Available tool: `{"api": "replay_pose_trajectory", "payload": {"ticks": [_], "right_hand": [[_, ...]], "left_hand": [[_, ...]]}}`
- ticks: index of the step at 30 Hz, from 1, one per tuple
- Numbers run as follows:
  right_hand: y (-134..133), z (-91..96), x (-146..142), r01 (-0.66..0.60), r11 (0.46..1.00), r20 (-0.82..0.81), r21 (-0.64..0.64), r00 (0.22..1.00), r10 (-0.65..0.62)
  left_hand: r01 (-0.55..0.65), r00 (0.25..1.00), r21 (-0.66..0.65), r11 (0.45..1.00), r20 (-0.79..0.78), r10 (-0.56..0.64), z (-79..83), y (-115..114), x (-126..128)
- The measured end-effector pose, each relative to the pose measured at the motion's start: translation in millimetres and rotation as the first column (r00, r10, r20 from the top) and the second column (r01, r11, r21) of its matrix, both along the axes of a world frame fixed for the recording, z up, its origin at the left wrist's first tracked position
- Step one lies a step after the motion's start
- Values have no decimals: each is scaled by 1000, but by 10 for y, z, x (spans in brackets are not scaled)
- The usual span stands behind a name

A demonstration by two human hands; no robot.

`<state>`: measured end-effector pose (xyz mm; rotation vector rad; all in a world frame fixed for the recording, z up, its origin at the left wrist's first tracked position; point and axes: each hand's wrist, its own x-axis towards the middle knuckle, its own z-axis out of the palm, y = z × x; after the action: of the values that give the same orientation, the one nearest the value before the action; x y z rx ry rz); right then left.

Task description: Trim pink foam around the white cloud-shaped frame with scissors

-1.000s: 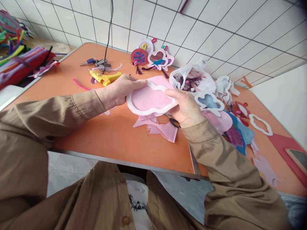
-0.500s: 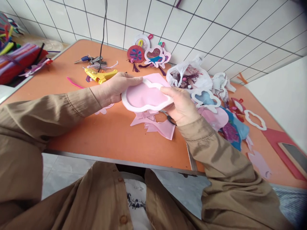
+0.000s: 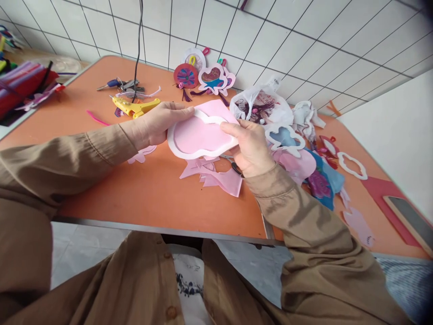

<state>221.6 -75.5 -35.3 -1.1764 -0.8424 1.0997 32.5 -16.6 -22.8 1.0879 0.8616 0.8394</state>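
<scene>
Between my two hands, above the table, is a white cloud-shaped frame lying against a pink felt sheet. The sheet fills the frame's opening, and one corner sticks out past its far edge. My left hand pinches the frame and felt at the left end, thumb on top. My right hand grips both at the right end, its thumb on the white rim and its other fingers mostly hidden beneath. Pink felt scraps lie below, and the dark handle of what looks like scissors shows beside my right hand.
A yellow glue gun and keys lie at the back left. Finished-looking ornaments lean on the tiled wall. To the right are a plastic bag, another white frame, blue fabric and a phone.
The view has shifted slightly, so everything on the table sits a little further left. Both hands keep their hold, and the pink felt looks flatter inside the frame.
</scene>
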Motion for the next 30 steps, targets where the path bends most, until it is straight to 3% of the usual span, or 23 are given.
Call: {"api": "replay_pose_trajectory", "payload": {"ticks": [4, 14, 21, 30], "right_hand": [[9, -18, 6, 15, 1000, 7, 10, 1000, -15], [18, -40, -8, -10, 1000, -13, -11, 1000, 10], [8, -30, -19, -4, 1000, -10, -2, 1000, 4], [-42, -47, -25, 11, 983, 127, 183, 991, -35]], "left_hand": [[21, 999, -1, 1000, 29, -21, -10, -29, 10], [-85, 996, -18, 996, -40, 85, 26, -109, 84], [-43, 998, -16, 999, 39, 44, -12, -97, 35], [25, 995, 96, 995, 94, -34, 106, -119, -78]]}}
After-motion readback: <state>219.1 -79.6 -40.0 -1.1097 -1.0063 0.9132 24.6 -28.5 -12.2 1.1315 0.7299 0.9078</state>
